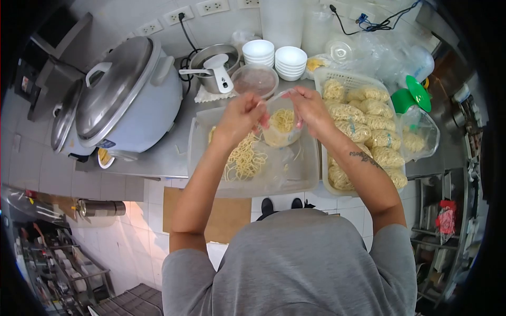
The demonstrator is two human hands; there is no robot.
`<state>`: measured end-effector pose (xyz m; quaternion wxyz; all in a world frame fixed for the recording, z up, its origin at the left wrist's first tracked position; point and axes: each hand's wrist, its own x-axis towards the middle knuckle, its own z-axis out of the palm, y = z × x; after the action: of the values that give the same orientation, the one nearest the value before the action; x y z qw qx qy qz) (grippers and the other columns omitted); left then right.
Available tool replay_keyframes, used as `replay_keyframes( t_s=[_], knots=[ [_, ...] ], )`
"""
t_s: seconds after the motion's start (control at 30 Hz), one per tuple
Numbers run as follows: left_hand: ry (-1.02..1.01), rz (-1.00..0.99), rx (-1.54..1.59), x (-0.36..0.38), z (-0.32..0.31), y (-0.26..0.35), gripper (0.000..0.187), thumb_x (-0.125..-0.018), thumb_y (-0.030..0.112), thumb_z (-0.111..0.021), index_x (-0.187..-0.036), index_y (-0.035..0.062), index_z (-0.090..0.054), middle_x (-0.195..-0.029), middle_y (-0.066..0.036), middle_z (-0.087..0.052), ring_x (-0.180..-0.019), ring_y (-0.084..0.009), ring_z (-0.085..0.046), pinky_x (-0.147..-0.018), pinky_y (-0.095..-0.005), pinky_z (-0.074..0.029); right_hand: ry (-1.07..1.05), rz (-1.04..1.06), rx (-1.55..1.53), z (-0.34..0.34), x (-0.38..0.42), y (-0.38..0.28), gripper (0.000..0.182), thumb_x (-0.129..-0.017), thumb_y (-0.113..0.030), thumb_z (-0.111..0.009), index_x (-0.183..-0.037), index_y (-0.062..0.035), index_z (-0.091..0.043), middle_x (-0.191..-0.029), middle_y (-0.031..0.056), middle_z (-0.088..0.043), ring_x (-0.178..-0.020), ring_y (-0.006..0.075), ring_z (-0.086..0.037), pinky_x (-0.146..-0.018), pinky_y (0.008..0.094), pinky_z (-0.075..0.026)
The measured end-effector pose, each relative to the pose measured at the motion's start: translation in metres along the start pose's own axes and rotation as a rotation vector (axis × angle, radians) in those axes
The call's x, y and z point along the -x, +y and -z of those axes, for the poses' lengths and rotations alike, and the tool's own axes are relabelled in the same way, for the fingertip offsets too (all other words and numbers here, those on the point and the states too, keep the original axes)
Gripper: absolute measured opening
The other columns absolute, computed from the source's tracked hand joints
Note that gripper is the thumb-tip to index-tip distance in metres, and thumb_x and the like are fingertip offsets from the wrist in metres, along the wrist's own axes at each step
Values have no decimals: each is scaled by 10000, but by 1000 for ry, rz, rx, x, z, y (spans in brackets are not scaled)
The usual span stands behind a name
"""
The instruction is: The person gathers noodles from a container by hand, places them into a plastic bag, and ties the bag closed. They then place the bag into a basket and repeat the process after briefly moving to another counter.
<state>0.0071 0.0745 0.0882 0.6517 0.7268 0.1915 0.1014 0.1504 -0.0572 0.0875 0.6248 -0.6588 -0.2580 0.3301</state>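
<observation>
Observing over the head camera, I judge the step in hand to be portioning: a clear plastic bag (275, 140) with a clump of noodles (283, 120) in it hangs between the two hands. Grip: the left hand (242, 117) has its thumb and fingers drawn together on the near-left side of the bag's mouth; the right hand (312, 108) pinches the far-right side. Both are closed to a pinch on thin film, with no full fist on either, and the mouth appears spread between them. I cannot tell whether the bag's base rests on the tub (298, 176) under the grip or hangs just clear of it. Loose noodles (246, 158) lie in that tub, below and to the left of the grip. To the right of the grip, partly behind the right forearm, a white basket (352, 74) holds rows of bagged noodles (378, 108). Beyond the grip stand a round container (255, 80) and stacked white bowls (290, 62). In my estimate, the next move calls for gathering the mouth and closing it without letting the film slip; a lopsided pull could spill strands.
</observation>
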Motion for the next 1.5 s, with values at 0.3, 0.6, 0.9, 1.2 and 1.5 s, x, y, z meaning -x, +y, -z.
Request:
replay_keyframes(
  t_s=[0.3, 0.6, 0.9, 1.2, 1.5],
  knots=[
    [431, -601, -910, 31, 28, -13, 129, -800, 39, -571, -914, -3, -614, -849, -181, -629, -754, -354, -607, -665, -432, -479, -21, 25, -193, -4, -2, -8, 188, -903, -158, -522, -906, 5, -615, -495, -8, -413, -356, 83, -354, -341, 245, -307],
    [403, 67, -1244, 91, 190, -192, 179, -739, 138, -634, -862, 14, -594, -899, -224, -587, -856, -408, -549, -759, -477, -451, 91, 249, -323, 40, 5, -97, 172, -878, -134, -533, -868, 25, -597, -482, -15, -365, -387, 92, -328, -393, 263, -335],
    [732, -93, -1282, 92, 204, -168, 69, -807, 54, -537, -780, -4, -563, -681, -190, -569, -653, -370, -568, -593, -449, -453, 430, 570, -79, 203, -28, -159, 118, -851, -112, -538, -817, -15, -595, -571, 13, -459, -449, 130, -439, -425, 272, -380],
    [511, -301, -1091, 57, 23, -24, 48, -767, -61, -541, -785, -17, -543, -749, -170, -525, -670, -334, -530, -610, -400, -427, 636, 654, 299, 410, -70, -185, 134, -898, -111, -500, -822, -28, -573, -584, 25, -471, -486, 135, -465, -446, 290, -421],
    [370, -37, -1204, 53, -54, -40, 108, -772, 60, -629, -746, -3, -545, -734, -163, -557, -674, -357, -550, -601, -428, -431, 440, 636, 583, 532, -36, -51, 196, -947, -184, -480, -929, -58, -629, -644, -10, -533, -642, 62, -514, -622, 208, -425]
  ],
)
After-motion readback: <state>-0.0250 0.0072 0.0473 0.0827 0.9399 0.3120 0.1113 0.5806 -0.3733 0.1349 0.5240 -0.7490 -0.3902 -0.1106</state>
